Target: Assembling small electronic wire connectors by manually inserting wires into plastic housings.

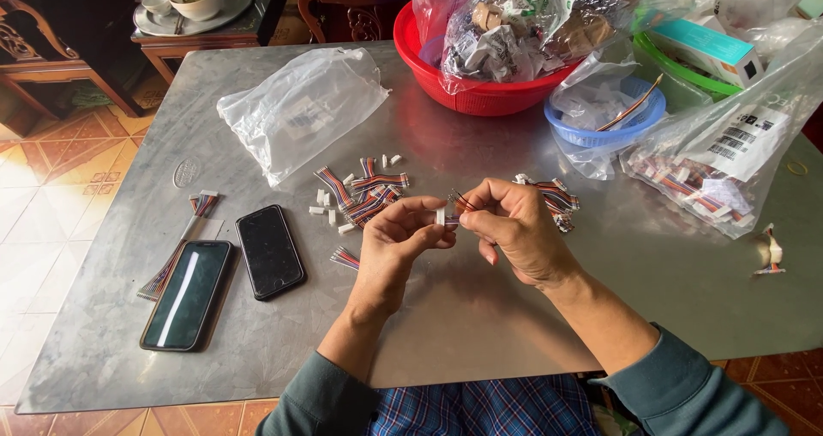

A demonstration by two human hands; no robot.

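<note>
Above the grey metal table [480, 316], my left hand [394, 243] pinches a small white plastic connector [441, 216] between thumb and fingers. My right hand [514, 226] meets it from the right and holds thin coloured wires [461, 201] at the connector's end. Just beyond my hands lies a pile of multicoloured ribbon wires [369, 192] with loose white connectors [330, 209] scattered around it. More ribbon wires [557, 200] lie behind my right hand.
Two dark phones [189, 294] [269, 251] and a long ribbon cable [184, 234] lie at the left. A clear plastic bag [300, 110] sits at the back left. A red basket [480, 97], blue bowl [634, 132] and bagged wires [711, 170] crowd the back right.
</note>
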